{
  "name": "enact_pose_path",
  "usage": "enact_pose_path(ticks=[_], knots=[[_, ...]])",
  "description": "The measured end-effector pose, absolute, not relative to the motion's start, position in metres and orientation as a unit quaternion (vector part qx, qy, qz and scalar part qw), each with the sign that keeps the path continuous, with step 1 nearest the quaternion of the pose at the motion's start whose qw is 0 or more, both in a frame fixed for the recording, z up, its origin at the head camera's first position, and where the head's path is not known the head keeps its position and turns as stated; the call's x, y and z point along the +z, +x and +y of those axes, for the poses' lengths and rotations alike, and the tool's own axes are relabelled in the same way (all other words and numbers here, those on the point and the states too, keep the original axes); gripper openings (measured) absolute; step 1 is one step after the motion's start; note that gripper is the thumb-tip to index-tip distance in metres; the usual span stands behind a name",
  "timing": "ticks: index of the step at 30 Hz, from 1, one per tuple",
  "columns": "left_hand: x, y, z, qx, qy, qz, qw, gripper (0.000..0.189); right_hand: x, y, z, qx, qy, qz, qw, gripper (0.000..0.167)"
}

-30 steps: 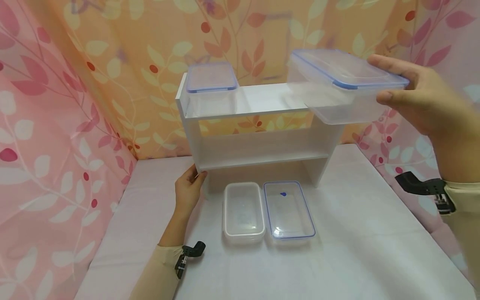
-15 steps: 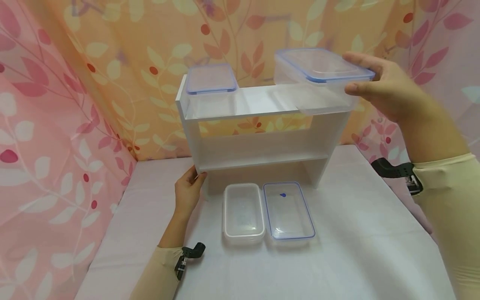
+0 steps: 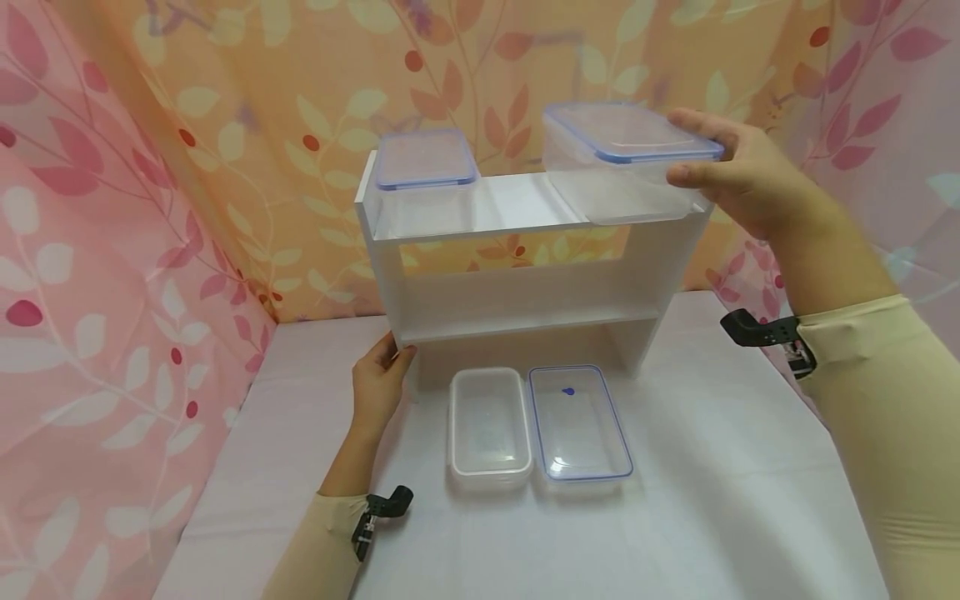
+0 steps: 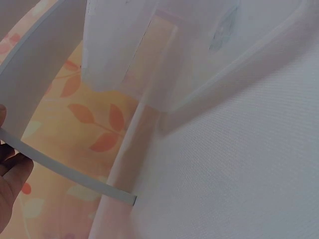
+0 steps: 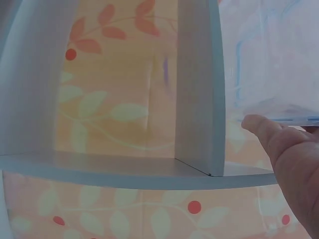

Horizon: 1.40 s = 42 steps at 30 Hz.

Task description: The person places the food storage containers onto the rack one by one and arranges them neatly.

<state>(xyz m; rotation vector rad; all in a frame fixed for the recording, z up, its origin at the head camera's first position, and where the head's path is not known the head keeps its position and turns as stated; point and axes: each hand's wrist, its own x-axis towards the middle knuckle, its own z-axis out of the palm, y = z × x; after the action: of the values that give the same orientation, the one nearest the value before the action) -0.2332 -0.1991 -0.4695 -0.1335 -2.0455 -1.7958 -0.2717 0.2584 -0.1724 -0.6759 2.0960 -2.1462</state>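
In the head view, my right hand point(image 3: 750, 171) grips a clear food container point(image 3: 622, 192) with a blue-edged lid by its right end, thumb in front and fingers behind. The container sits over the right end of the white shelf's point(image 3: 517, 292) top board. My left hand point(image 3: 377, 383) holds the shelf's left side panel low down; the left wrist view has its thumb and fingers point(image 4: 17, 172) on either side of the panel's edge. A smaller blue-lidded container point(image 3: 425, 183) stands at the left end of the top board. In the right wrist view, the thumb point(image 5: 259, 127) lies against the held container.
On the white-covered table point(image 3: 712, 467), before the shelf, a white-rimmed container point(image 3: 490, 425) and a blue-rimmed one point(image 3: 581, 429) lie side by side. Leaf-patterned curtains point(image 3: 112, 250) close in the back and both sides.
My right hand has carried the container leftward and slightly down, from beside the shelf to its top board's right end. The left hand has stayed on the side panel.
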Motion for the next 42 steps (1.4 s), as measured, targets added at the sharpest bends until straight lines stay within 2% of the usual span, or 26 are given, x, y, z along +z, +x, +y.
enact_pose_path(ticks=[9, 17, 26, 42], knots=[[-0.471, -0.232, -0.2, -0.645, -0.051, -0.736, 0.199, 0.051, -0.179, -0.278, 0.256, -0.7, -0.213, 0.681, 0.037, 0.086], [-0.47, -0.233, -0.2, -0.643, -0.053, -0.735, 0.207, 0.047, -0.183, -0.28, 0.253, -0.692, -0.21, 0.69, 0.027, 0.086], [-0.443, -0.216, -0.191, -0.641, -0.041, -0.745, 0.18, 0.047, -0.185, -0.281, 0.251, -0.694, -0.204, 0.69, 0.021, 0.088], [-0.439, -0.216, -0.188, -0.639, -0.042, -0.747, 0.179, 0.046, -0.186, -0.283, 0.252, -0.697, -0.225, 0.681, 0.028, 0.085]])
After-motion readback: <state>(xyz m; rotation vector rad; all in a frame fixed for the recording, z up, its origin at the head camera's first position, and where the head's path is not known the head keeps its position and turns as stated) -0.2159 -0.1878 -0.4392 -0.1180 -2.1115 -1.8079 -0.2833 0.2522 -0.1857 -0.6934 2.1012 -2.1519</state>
